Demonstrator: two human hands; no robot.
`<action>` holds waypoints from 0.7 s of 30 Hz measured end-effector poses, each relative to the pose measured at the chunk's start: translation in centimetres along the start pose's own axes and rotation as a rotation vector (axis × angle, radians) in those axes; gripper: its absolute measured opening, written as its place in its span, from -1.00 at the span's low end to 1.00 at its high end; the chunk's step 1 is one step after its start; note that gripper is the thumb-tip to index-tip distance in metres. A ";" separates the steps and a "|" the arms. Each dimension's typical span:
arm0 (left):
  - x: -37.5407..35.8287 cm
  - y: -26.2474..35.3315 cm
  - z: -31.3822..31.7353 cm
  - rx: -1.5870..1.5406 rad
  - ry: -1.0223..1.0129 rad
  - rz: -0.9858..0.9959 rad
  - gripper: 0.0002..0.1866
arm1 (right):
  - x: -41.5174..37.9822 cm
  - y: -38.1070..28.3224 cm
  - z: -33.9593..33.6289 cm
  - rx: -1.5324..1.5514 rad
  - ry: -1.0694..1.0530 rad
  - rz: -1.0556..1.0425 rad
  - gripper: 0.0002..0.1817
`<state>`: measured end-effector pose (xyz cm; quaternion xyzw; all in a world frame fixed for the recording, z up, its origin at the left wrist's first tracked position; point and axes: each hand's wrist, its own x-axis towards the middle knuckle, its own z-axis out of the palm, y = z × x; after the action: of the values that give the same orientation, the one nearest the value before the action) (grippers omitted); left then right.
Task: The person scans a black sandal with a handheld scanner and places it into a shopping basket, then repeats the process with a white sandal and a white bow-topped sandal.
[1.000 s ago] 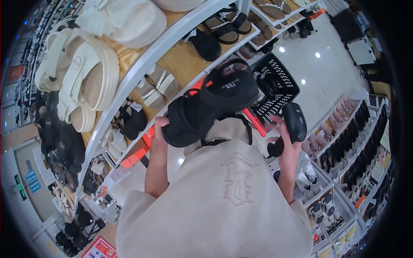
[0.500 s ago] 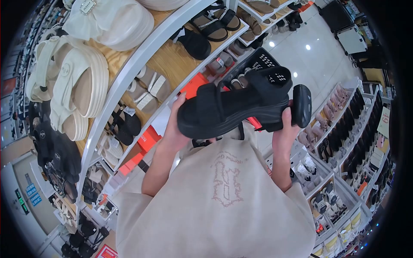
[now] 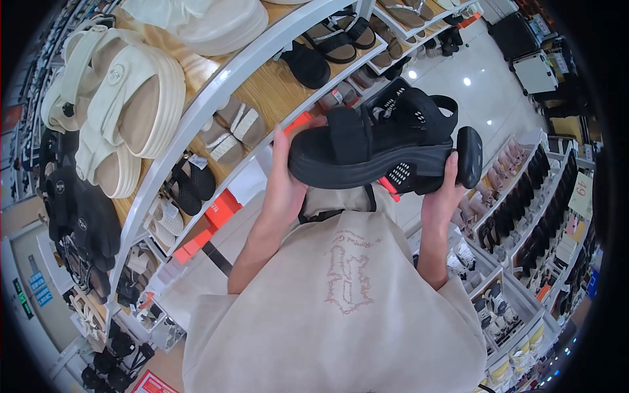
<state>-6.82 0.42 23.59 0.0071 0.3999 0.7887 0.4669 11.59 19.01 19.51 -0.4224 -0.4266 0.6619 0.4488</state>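
At the far left, chunky cream sandals (image 3: 167, 98) with smooth, thick, rounded soles stand above a wood-grained shelf (image 3: 262, 88) edged in glossy white. The left hand (image 3: 287, 175) is partly closed, cupping the toe end of a black sandal (image 3: 354, 165). That sandal is raised in front of the torso, roughly level: picking up is done, and it is neither set down nor worn. Its sole is thick and ribbed along the side, its wide straps are matt and look like fabric, and the heel loop is rounded. Behind and below it shows a perforated black basket (image 3: 398, 175). The right hand (image 3: 440, 200) is curled at the heel end, thumb up, a black rounded object (image 3: 470, 157) beside its fingers (perhaps another shoe, though I cannot tell). Farther right, dark shoes (image 3: 517, 216) stand in tight rows on curved racks.
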 end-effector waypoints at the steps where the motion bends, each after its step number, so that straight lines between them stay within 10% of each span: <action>1: -0.1 -0.2 -0.1 -0.001 -0.003 0.002 -0.30 | -0.3 0.0 0.3 -0.010 0.005 0.000 -0.46; 6: -0.7 -0.6 1.1 0.407 -0.077 0.378 -0.24 | -1.1 -0.3 0.6 0.021 0.041 0.011 -0.49; 21: -1.5 4.4 1.2 0.782 -0.106 0.093 -0.38 | -1.4 -0.7 -1.9 -0.210 0.034 -0.160 -0.55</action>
<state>-8.74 -1.05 27.72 0.2433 0.6447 0.5958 0.4126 13.92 18.19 19.93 -0.4428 -0.5184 0.5685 0.4605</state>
